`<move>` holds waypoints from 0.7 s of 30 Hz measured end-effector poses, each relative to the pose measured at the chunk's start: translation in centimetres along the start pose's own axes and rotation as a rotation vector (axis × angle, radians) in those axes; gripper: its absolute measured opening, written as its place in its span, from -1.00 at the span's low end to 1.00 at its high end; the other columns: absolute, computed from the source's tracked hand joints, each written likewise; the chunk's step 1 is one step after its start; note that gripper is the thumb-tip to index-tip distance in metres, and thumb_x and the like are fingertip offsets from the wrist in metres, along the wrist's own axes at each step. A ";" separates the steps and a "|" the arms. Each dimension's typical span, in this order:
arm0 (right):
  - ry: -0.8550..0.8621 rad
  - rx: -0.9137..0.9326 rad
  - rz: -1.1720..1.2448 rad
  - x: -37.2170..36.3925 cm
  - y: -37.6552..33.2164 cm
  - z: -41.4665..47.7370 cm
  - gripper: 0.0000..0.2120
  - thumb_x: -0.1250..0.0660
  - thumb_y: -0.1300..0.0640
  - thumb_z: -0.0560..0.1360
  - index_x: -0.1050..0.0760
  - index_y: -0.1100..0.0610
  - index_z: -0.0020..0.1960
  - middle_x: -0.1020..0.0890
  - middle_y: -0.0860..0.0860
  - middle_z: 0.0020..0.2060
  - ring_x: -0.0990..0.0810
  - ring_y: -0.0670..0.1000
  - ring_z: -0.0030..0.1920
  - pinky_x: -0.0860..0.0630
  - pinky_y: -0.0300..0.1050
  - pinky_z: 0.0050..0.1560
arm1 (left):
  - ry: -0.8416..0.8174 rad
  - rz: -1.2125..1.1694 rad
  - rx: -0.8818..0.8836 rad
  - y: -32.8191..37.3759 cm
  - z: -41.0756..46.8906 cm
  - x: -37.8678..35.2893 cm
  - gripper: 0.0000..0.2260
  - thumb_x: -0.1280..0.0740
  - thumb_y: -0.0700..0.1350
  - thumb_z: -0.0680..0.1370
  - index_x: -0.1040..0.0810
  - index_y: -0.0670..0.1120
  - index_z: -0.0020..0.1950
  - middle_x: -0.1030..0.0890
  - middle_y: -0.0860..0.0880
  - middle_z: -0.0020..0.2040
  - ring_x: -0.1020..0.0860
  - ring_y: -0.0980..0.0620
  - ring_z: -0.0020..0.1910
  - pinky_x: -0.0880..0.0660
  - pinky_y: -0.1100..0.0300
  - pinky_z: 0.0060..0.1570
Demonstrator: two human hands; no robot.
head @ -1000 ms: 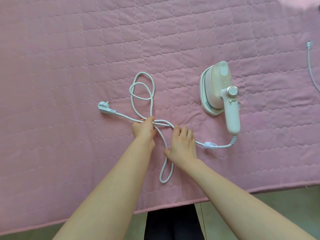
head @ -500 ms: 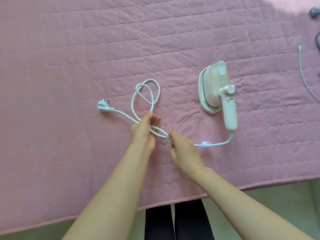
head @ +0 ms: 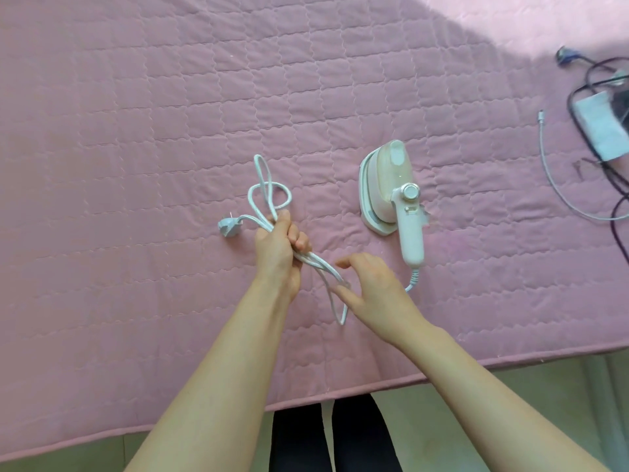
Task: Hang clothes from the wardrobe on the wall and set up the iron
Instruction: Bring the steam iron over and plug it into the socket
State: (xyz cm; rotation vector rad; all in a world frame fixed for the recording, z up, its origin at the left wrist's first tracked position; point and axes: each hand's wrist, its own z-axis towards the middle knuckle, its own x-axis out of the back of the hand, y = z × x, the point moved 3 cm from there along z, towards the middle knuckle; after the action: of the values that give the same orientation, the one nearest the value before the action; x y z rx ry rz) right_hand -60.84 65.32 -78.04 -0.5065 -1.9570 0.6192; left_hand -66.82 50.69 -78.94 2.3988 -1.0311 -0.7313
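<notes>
Head view: a pink quilted bed cover [head: 136,165] is seen from above, with both bare forearms reaching over its near edge.
Iron: a small pale pink and white handheld steam iron [head: 391,195] is laid on its side on the bed cover, right of centre, its handle pointed toward the near edge.
Cord: a white power cord [head: 326,270] is led from the base of the iron's handle toward the hands; several strands are gathered into a bundle, loops are spread above the left fist, and one loop is hung down between the two hands.
Plug: the white plug [head: 228,227] at the cord's end is rested on the bed cover just left of the left hand.
Left hand: the left hand [head: 277,247] is closed in a fist around the bundled strands of the cord, which are lifted slightly off the cover.
Right hand: the right hand [head: 374,287] is held open with fingers spread; the thumb and fingertips are placed at the lower strands of the cord, but no grip is closed on it.
Far right: a thin white cable [head: 558,185], tangled dark cables [head: 585,76] and a white rectangular adapter [head: 602,131] are laid on the cover, well apart from the iron.
Below the bed edge: dark trouser legs [head: 333,437] are seen against a pale floor.
</notes>
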 end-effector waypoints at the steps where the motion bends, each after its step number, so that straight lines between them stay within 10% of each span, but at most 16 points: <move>1: 0.009 0.003 -0.004 1.1 0.3 -0.2 -0.71 -0.35 0.01 0.50 -0.47 0.08 0.18 -0.54 -0.04 0.09 -0.43 0.01 0.15 -0.38 -0.13 0.13 | 0.025 0.050 -0.044 0.0 0.2 -0.4 -0.77 -0.16 -0.20 0.64 -0.29 -0.06 -0.21 -0.24 0.08 -0.56 -0.24 0.14 -0.62 -0.26 0.32 -0.55; 8: 0.332 -0.138 0.012 8.4 3.9 -0.3 -0.82 -0.31 0.19 0.51 -0.51 0.16 0.11 -0.57 0.06 0.02 -0.51 0.11 0.07 -0.36 -0.15 0.05 | 0.096 0.365 -0.203 -1.1 2.0 -3.8 -0.82 -0.15 -0.25 0.60 -0.24 -0.07 -0.17 -0.23 -0.01 -0.44 -0.18 0.12 -0.56 -0.24 0.27 -0.56; 21: 0.152 -0.561 0.377 7.5 7.5 4.5 -0.55 -0.37 -0.03 0.45 -0.39 0.19 0.23 -0.56 0.08 0.12 -0.51 0.11 0.16 -0.40 -0.09 0.07 | 0.126 0.558 0.010 -6.5 6.0 -7.9 -0.76 -0.30 0.00 0.57 -0.46 -0.15 -0.17 -0.62 -0.02 -0.32 -0.28 0.11 -0.61 -0.24 0.32 -0.55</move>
State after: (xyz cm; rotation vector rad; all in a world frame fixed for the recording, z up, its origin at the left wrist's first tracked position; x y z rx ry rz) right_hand -67.44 74.70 -79.22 -1.2527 -1.8906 0.2344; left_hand -71.64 59.70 -84.89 1.9798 -1.5482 -0.3680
